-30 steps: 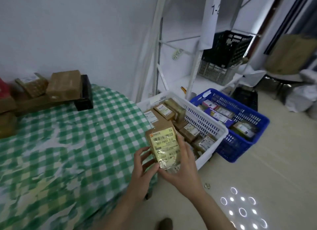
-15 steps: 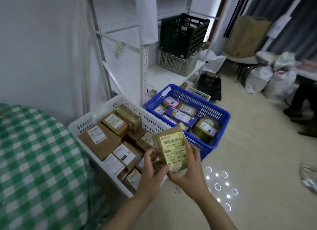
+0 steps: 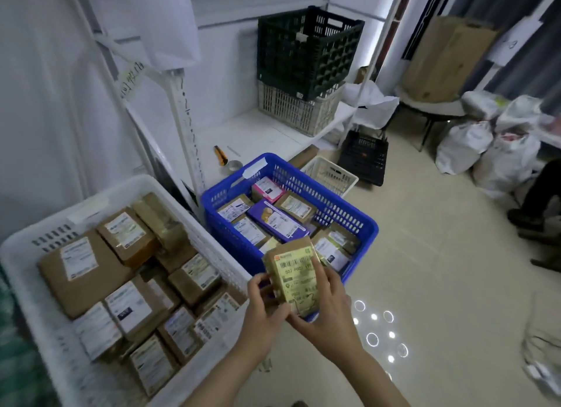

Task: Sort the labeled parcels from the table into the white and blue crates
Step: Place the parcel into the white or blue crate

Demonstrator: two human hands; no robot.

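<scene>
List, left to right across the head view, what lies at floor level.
Green checked tablecloth → white plastic crate full of brown labelled parcels → blue plastic crate of mixed parcels → white stuffed sacks.

One wide-angle camera, worn on the head, looks forward and steeply down. It sits close above a held parcel (image 3: 296, 273), with the white crate (image 3: 36, 233) at frame left and the blue crate (image 3: 367, 227) ahead.
</scene>
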